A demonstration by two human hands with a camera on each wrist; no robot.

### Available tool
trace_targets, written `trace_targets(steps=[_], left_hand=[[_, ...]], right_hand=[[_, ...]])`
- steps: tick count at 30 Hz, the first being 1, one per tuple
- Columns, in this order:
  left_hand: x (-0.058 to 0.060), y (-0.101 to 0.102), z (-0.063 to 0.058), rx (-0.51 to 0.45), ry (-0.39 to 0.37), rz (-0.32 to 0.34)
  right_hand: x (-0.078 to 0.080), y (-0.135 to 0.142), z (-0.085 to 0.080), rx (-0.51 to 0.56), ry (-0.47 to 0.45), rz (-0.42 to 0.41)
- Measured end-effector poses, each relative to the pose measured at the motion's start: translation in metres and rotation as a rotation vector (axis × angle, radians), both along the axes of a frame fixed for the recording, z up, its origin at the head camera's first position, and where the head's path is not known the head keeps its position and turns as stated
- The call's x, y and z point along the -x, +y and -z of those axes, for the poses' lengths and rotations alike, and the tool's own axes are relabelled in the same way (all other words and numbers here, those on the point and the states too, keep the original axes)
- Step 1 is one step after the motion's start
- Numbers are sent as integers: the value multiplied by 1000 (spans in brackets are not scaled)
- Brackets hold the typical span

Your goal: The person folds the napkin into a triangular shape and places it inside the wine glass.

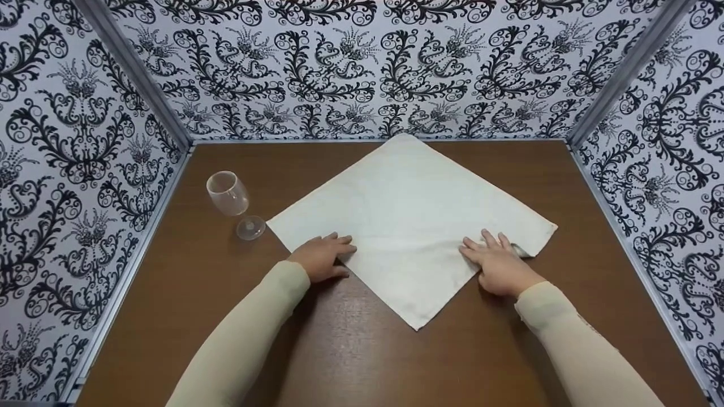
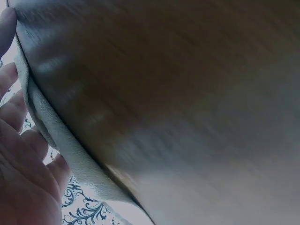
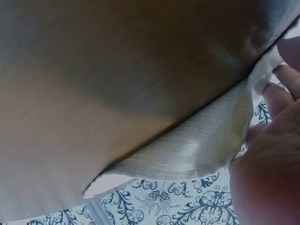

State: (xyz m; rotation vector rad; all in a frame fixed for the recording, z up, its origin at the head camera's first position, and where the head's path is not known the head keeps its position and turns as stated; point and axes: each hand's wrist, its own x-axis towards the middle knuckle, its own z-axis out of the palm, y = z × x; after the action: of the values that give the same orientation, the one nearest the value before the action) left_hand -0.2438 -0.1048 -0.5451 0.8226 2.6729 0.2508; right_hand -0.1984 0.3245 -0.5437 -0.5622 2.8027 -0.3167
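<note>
A white cloth napkin [image 1: 407, 198] lies spread like a diamond on the brown table, one corner pointing toward me. My left hand [image 1: 321, 257] rests on its lower left edge, fingers extended onto the fabric and thumb off beside it. On the lower right edge, my right hand [image 1: 500, 268] touches the cloth with spread fingers. Next to that hand, the napkin's edge [image 3: 187, 145] bulges up off the table in the right wrist view. The left wrist view shows the fingers [image 2: 14, 110] along a slightly raised cloth edge [image 2: 61, 136].
A clear stemmed glass [image 1: 229, 195] stands left of the napkin, its foot close to the left corner. Patterned black-and-white panels [image 1: 350, 68] with grey metal rails [image 1: 133, 73] enclose the table [image 1: 362, 362] at the back and both sides.
</note>
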Motion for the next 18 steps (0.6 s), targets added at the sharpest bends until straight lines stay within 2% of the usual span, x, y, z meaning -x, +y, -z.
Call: trace_targets(steps=[10,18], left_hand=[[-5,3,-6,22,6,-30],[-9,1,-1,48,128,52]], right_hand=[[-1,3,1,50,-89,7],[-8,9,0,42,2,-39]])
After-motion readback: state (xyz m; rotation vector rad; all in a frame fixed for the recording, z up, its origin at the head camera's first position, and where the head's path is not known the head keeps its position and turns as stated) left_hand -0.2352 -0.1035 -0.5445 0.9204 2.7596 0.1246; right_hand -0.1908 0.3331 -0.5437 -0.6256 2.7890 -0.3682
